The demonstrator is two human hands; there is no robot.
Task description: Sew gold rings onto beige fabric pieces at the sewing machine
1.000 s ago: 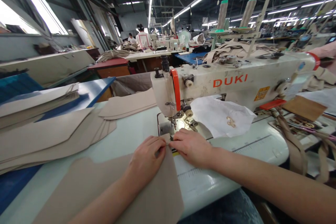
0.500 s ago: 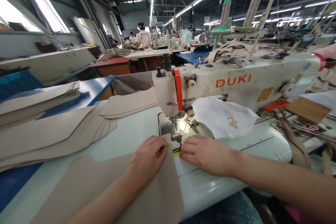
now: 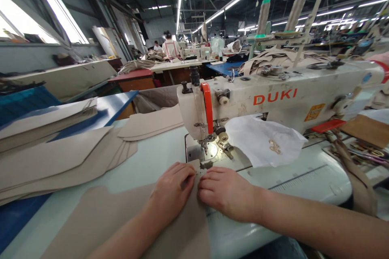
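Note:
A large beige fabric piece (image 3: 115, 206) lies on the pale green sewing table, its narrow upper end just in front of the sewing machine's needle plate (image 3: 209, 150). My left hand (image 3: 173, 188) rests on this piece, thumb and fingers pinched together at its right edge. Opposite it, my right hand (image 3: 226, 192) has its fingers curled and pressed against the same edge, the fingertips partly hidden. Both hands sit close together, a little short of the presser foot (image 3: 204, 143). The foot and needle are apart from the fabric.
Stacked beige pieces (image 3: 54, 153) lie at left, with more pieces (image 3: 152, 123) behind. White sheet material (image 3: 258, 139) with small metal parts (image 3: 274, 146) is under the machine arm (image 3: 273, 101). Scissors and small tools lie at right. Thread cones (image 3: 263, 18) stand behind; people sit farther back.
My right hand has moved left to the fabric's edge, closing the gap to my left hand. The fabric's upper end has come slightly toward me. The view has shifted a little.

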